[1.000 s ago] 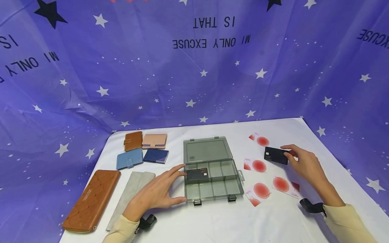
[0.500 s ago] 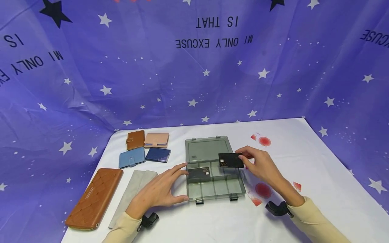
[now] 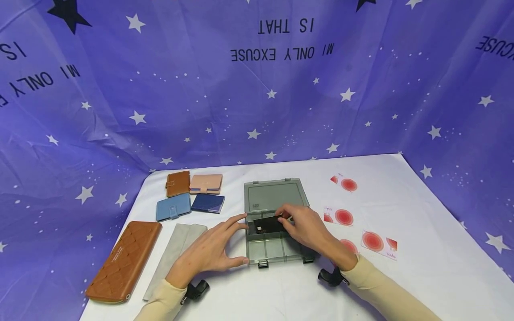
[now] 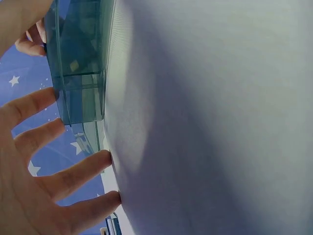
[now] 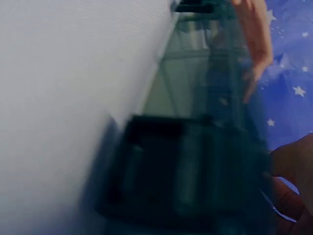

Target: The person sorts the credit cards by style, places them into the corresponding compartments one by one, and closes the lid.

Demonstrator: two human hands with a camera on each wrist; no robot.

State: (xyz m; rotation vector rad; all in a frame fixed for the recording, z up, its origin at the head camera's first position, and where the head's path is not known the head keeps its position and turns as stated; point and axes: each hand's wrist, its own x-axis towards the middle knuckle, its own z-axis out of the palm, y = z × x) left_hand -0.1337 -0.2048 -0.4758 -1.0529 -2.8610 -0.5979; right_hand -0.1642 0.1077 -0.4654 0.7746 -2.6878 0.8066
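In the head view, a black card with a small chip is pinched between the thumb and fingers of my right hand. It lies low over the back row of a clear grey compartment box, whose lid is folded back. Another black card in that row is mostly covered by the held one. My left hand has its fingers spread, fingertips at the box's left edge. In the left wrist view, those fingers reach the box wall. The right wrist view shows a blurred latch up close.
Right of the box lie several red-and-white cards. At the left are a small brown wallet, a pink one, a light blue one, a navy card holder, a long quilted brown wallet and a grey one.
My right hand has carried the black card leftward from above the red-and-white cards and down over the box's back row. The left hand has stayed at the box's left edge.
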